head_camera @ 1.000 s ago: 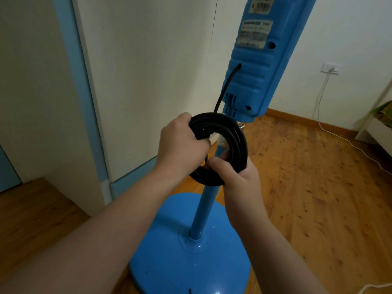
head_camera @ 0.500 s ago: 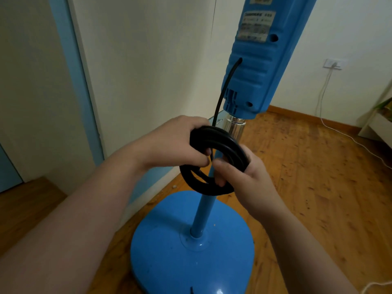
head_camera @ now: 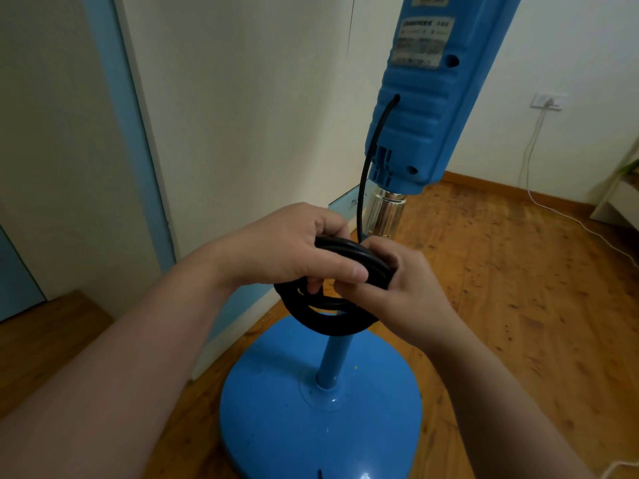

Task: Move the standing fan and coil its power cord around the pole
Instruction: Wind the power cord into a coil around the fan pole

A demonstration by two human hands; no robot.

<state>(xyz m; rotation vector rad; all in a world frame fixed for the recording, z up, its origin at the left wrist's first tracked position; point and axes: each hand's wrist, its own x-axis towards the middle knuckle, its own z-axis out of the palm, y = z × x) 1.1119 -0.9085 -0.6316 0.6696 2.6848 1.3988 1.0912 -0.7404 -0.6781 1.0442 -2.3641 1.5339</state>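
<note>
Fan power cord point(head_camera: 332, 319), black rubber wound into a tight multi-loop ring, sits around the blue metal pole point(head_camera: 333, 357) at frame centre. Left hand point(head_camera: 290, 250) at 10 o'clock and right hand point(head_camera: 401, 288) at 3 o'clock both clamp the coil. Winding looks nearly done; securing the loose end remains.

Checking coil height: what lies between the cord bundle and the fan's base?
In the head view, only a bare stretch of blue pole lies between the coiled cord and the base.
</note>
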